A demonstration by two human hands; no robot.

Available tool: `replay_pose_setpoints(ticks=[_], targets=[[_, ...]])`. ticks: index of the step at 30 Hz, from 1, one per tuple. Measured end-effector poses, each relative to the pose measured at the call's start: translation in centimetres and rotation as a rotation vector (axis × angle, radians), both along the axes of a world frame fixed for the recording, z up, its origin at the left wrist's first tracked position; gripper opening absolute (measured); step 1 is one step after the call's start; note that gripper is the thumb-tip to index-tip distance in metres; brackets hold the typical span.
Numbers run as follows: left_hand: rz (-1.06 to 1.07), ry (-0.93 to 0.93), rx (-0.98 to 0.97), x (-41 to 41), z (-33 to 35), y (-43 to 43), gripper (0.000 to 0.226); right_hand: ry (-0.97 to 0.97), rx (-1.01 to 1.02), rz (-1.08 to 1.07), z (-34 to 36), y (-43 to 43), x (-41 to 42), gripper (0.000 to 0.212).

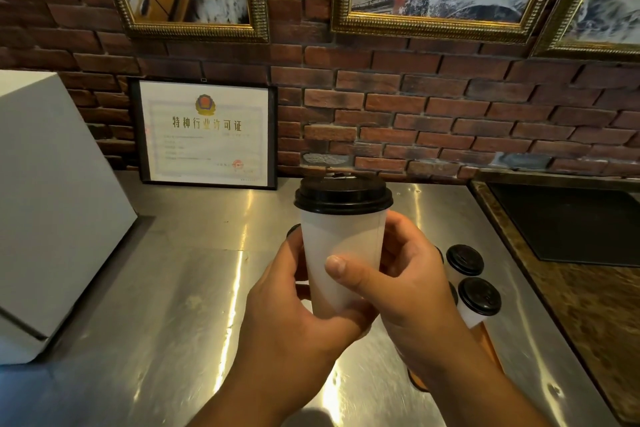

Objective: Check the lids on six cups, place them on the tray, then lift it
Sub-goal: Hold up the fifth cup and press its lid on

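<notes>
I hold a white paper cup [341, 246] with a black lid [343, 194] upright in the air above the steel counter. My left hand [294, 308] grips its lower body from the left and below. My right hand [405, 284] wraps it from the right, thumb across the front. Behind my right hand stand more lidded white cups: one [464, 260] farther back, one [479, 298] nearer, others mostly hidden. An orange tray [491, 347] shows as a sliver under them, beside my right wrist.
A steel counter [166, 305] spreads below. A white box [45, 204] sits at the left, a framed certificate [206, 133] leans on the brick wall, and a dark inset panel [571, 222] lies in a brown stone top at the right.
</notes>
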State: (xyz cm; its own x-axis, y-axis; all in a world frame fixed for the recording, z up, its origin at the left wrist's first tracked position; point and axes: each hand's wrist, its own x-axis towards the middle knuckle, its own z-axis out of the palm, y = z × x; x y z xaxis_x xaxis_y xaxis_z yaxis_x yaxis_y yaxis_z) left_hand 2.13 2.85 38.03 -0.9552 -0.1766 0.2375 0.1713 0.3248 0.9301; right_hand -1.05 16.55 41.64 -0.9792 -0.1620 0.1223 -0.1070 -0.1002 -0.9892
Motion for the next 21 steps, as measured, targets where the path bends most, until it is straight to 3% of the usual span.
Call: replay_pose_setpoints(ticks=[7,14,21], targets=[[-0.025,0.002,0.006,-0.1,0.48,-0.01,0.083,0.026,0.001,-0.015,0.15,0.26,-0.06,0.069],[-0.025,0.018,-0.018,-0.18,0.7,-0.33,0.082,0.016,-0.005,-0.004,-0.02,0.09,-0.26,0.078],[-0.059,0.005,-0.032,-0.03,0.7,-0.59,0.082,0.048,-0.002,0.002,-0.13,0.32,-0.19,0.062]])
